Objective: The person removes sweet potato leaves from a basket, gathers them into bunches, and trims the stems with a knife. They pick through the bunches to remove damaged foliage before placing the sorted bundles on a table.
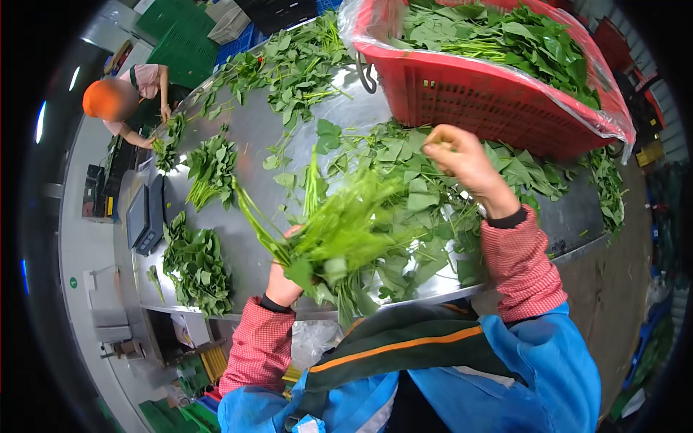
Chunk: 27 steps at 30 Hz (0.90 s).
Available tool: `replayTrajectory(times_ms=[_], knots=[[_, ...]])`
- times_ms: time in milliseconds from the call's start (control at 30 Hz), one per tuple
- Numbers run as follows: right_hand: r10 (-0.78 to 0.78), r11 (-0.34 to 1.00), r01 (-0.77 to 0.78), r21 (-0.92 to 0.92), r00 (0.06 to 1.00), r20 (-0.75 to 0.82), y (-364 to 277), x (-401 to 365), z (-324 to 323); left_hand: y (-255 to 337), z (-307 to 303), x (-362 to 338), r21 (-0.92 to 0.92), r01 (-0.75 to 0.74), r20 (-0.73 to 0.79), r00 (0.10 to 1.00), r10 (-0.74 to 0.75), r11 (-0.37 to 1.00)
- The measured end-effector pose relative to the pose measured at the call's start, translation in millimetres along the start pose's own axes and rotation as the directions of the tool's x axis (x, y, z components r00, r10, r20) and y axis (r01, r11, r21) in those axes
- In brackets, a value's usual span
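Note:
My left hand [284, 283] is wrapped round the stems of a bunch of leafy greens [343, 231], held over the near side of the metal table [249, 162]. The leaves are smeared by motion and hide part of the fingers. To the right, my right hand [465, 167] is raised with its fingers curled into a pinch. Whatever it grips, if anything, is too small to name. Beneath it, loose leafy stems [404, 162] lie spread over the table, in front of the red crate.
A red crate [469, 90] lined with clear plastic holds more greens at the upper right. Sorted bunches [198, 270] lie on the left, near a dark scale [146, 215]. Across the table, a person in an orange cap [108, 99] handles greens. Green crates [180, 50] stand behind.

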State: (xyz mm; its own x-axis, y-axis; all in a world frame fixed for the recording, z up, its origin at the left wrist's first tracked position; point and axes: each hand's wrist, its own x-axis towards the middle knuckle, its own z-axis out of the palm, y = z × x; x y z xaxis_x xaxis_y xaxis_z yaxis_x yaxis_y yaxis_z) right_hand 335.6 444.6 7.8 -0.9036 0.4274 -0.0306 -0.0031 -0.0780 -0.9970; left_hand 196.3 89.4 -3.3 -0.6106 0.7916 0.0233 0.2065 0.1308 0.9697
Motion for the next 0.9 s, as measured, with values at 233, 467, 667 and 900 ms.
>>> replayTrajectory(times_ms=[233, 467, 667, 900], knots=[[0.04, 0.997, -0.027, -0.073, 0.982, 0.185, -14, -16, -19, -45, -38, -47, -0.589, 0.567, 0.197, 0.791, -0.579, 0.576], [-0.162, 0.905, 0.119, -0.407, 0.984, -0.074, -10, -10, 28, -4, -11, -53, -0.778, 0.473, 0.198, 0.81, -0.553, 0.414], [-0.237, 0.851, 0.305, -0.428, 0.95, 0.205, 12, 26, 41, 0, 2, -48, -0.758, 0.458, 0.186, 0.835, -0.519, 0.465], [0.16, 0.978, -0.046, -0.203, 0.79, 0.593, 21, 22, 52, -5, 0, -51, -0.756, 0.464, 0.19, 0.831, -0.524, 0.461]])
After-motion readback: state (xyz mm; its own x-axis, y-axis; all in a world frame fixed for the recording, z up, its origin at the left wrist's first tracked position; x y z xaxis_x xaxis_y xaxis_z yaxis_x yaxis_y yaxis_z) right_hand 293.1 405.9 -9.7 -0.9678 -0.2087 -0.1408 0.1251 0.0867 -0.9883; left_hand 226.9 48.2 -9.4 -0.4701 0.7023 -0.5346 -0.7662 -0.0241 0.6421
